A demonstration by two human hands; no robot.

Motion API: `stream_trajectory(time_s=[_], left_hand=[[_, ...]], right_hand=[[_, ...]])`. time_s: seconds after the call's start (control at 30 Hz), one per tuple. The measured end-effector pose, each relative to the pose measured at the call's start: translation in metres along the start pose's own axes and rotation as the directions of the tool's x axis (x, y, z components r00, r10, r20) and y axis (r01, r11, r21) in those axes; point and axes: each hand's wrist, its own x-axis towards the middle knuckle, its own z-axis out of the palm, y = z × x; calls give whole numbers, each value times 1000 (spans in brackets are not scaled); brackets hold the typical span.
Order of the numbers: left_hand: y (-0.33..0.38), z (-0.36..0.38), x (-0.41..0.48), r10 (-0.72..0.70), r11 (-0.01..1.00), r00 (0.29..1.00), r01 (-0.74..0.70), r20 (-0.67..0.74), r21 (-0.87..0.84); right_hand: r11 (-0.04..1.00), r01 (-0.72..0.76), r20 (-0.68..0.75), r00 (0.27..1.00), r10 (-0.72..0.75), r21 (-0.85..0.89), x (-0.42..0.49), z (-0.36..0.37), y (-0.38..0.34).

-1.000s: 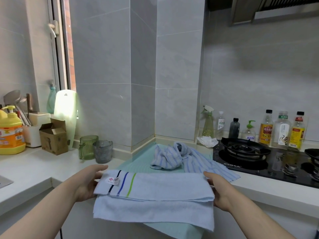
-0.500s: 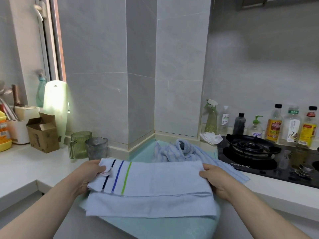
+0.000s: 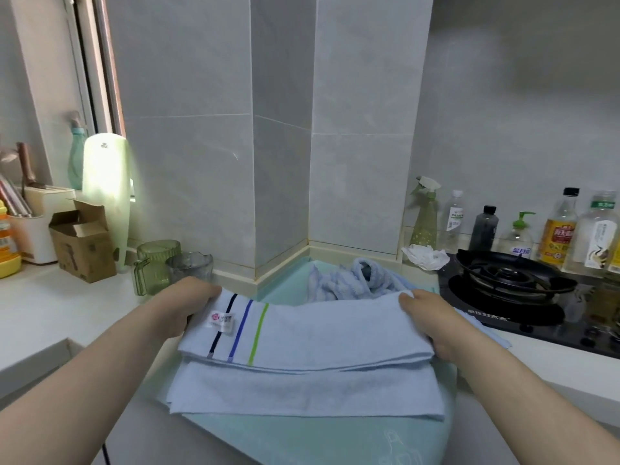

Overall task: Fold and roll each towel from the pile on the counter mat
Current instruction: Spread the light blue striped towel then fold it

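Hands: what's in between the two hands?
A folded blue towel with three stripes stretches between them. The left hand grips one end and the right hand the other, as the head view shows.

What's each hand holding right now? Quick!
Left hand: grips the striped end of the light blue towel.
Right hand: grips the towel's other end.

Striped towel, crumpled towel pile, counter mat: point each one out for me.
striped towel (image 3: 322, 330), head view, middle of its folded top layer.
crumpled towel pile (image 3: 339, 285), head view, on the bunched fabric behind the striped towel.
counter mat (image 3: 318, 437), head view, bare teal part at the front.
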Motion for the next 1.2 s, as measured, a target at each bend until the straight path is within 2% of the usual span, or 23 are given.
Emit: stream_trajectory(time_s=[0.1, 0.2, 0.3, 0.37, 0.43, 0.5, 0.57, 0.63, 0.73, 0.8, 0.9, 1.07, 1.13, 1.2], left_hand=[[5, -6, -12, -96, 935, 978, 153, 186, -320], [9, -13, -25, -91, 846, 952, 230, 293, -482], [0, -23, -31, -120, 786, 954, 261, 276, -561], [-12, -27, -36, -134, 821, 958, 251, 254, -513], [-23, -26, -47, -149, 882, 965, 228, 215, -412], [-34, -23, -55, -168, 913, 970, 220, 175, -344], [-41, -20, -64, -132, 953, 979, 168, 153, -252], [-44, -20, -68, -104, 976, 978, 136, 180, -171], [-40, -20, -64, -79, 984, 984, 102, 162, -143], [-34, -19, -60, -44, 986, 989, 65, 138, -151], [-30, -12, -46, 23, 991, 997, -13, 72, -130], [-28, 4, -27, 32, 989, 999, -33, -12, -141], [-26, 10, -24, 92, 988, 990, -104, -108, -112], [-26, 15, -27, 96, 990, 991, -105, -91, -98]], right_hand=[[939, -138, 114, 988, 107, 314, -9, -3, -6], [728, -323, 304, 939, 163, 605, -21, -8, -13], [586, -450, 436, 883, 176, 674, -29, -14, -14], [557, -482, 453, 868, 201, 677, -31, -19, -8], [617, -472, 413, 876, 248, 630, -33, -25, 4], [750, -418, 348, 900, 263, 513, -40, -30, 17], [882, -318, 300, 929, 217, 347, -52, -30, 24], [940, -256, 300, 936, 183, 226, -59, -29, 28], [966, -209, 259, 952, 166, 150, -64, -26, 23], [974, -197, 161, 971, 178, 113, -58, -25, 22], [971, -186, 53, 982, 180, 151, -44, -20, 16], [943, -230, 69, 973, 220, 240, -31, -11, 4], [962, -192, 19, 981, 192, 197, -22, -8, 8], [978, -152, -14, 988, 156, 141, -20, -7, 9]])
